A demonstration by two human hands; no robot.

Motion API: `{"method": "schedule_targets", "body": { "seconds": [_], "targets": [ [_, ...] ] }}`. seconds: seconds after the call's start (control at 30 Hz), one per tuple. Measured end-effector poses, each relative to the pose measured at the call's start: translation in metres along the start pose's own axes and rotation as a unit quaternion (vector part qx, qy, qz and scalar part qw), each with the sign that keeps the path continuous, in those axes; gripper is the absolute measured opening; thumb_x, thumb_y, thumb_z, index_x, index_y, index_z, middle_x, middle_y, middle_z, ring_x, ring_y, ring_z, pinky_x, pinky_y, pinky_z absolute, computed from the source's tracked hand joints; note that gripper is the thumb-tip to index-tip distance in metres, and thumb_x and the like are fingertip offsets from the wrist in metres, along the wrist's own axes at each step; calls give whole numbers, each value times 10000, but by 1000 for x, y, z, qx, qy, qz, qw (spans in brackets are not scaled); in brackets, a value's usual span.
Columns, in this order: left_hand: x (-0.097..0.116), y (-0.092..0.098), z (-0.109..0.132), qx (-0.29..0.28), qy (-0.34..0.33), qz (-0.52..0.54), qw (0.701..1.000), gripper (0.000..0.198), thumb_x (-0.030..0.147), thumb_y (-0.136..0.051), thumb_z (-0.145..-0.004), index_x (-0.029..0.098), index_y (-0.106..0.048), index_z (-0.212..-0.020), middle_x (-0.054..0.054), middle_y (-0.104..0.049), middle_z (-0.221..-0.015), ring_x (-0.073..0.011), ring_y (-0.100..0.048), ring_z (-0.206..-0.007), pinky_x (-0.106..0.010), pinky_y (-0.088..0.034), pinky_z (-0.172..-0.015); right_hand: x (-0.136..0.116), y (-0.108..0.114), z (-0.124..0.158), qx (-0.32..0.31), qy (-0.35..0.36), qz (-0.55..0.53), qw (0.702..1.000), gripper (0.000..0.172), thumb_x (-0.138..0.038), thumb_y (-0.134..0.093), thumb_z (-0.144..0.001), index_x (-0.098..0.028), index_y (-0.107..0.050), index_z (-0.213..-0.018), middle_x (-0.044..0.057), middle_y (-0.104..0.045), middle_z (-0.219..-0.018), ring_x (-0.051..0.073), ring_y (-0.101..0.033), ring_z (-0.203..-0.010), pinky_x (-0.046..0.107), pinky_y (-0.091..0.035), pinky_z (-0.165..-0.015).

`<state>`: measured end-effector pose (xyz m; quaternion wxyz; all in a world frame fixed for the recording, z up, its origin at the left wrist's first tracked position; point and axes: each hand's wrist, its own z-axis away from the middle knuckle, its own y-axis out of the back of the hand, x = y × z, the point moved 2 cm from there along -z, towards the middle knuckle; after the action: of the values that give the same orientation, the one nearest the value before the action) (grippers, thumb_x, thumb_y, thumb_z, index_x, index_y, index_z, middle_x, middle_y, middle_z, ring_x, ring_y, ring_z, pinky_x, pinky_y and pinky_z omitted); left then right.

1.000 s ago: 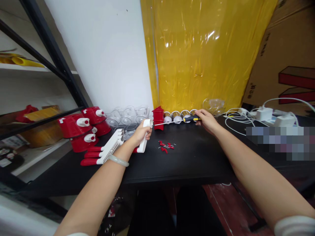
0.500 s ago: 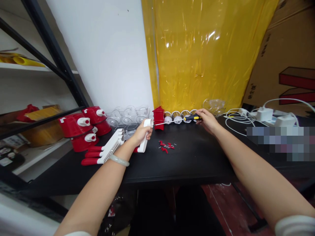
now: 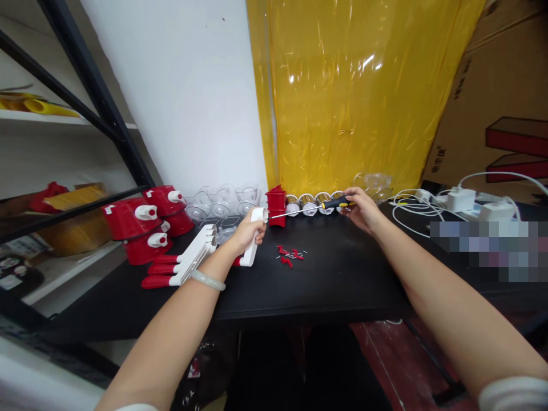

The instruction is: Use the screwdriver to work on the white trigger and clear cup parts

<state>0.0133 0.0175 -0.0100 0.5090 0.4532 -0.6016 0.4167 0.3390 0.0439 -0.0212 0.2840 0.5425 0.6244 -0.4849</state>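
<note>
My left hand (image 3: 249, 233) is closed around a white handle (image 3: 249, 253) with a round end and a red grip, held upright above the table. A screwdriver (image 3: 336, 202) with a dark blue and yellow grip is in the fingers of my right hand (image 3: 359, 210). Its long shaft points left, and the tip meets the handle's round end; whether it sits in a screw is too small to see. Several small red plastic parts (image 3: 286, 262) and silver screws lie on the table between my hands. More white handles with red grips (image 3: 188, 260) rest beside my left forearm.
Red containers with white spouts (image 3: 145, 213) are stacked at the left. Clear plastic cups (image 3: 220, 205), a red holder (image 3: 276, 205) and several metal-sided cylinders (image 3: 307, 204) line the back of the black table (image 3: 342, 279). White chargers and cables (image 3: 460, 198) lie at the right.
The screwdriver's grip has turned a little within my right fingers, and that hand has shifted slightly. My left hand keeps the white handle almost where it was.
</note>
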Motion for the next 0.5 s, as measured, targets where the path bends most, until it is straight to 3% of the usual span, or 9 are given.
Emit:
{"method": "schedule_targets", "body": {
  "seconds": [0.1,0.2,0.27,0.4,0.5],
  "targets": [
    [-1,0,0,-3,3,-4,1000,548,121,-558,-505,241,-433,-1025,107,-499,-576,-65,-354,-347,-171,-277,-363,-1,0,1,-4,-11,-3,1000,409,-502,-823,-627,-247,-556,-802,-41,-607,-718,117,-564,-541,276,-504,-534],
    [-1,0,0,-4,0,-5,1000,546,117,-559,-513,239,-442,-1032,106,-492,-577,-66,-358,-345,-171,-272,-364,1,1,0,14,2,79,997,425,-618,-746,-733,-233,-568,-744,-54,-475,-520,98,-429,-407,260,-417,-437],
    [-1,0,0,-2,-1,-4,1000,548,117,-556,-515,237,-443,-1037,105,-490,-580,-67,-361,-343,-171,-265,-363,1,0,0,23,19,93,995,407,-589,-762,-730,-227,-578,-723,-63,-431,-485,82,-369,-384,248,-377,-413],
    [0,0,0,1,-1,-6,1000,555,120,-554,-507,237,-436,-1037,106,-494,-573,-66,-350,-342,-172,-269,-360,-5,-1,4,-11,27,-7,1000,313,-376,-827,-604,-231,-610,-778,-21,-611,-723,114,-562,-589,244,-486,-517],
    [0,0,0,-1,-2,-5,1000,543,123,-553,-504,237,-439,-1023,105,-494,-571,-65,-348,-342,-170,-266,-360,-7,0,5,-47,7,-21,999,305,-412,-799,-631,-230,-629,-807,6,-641,-792,155,-620,-684,282,-533,-569]
  ]
}}
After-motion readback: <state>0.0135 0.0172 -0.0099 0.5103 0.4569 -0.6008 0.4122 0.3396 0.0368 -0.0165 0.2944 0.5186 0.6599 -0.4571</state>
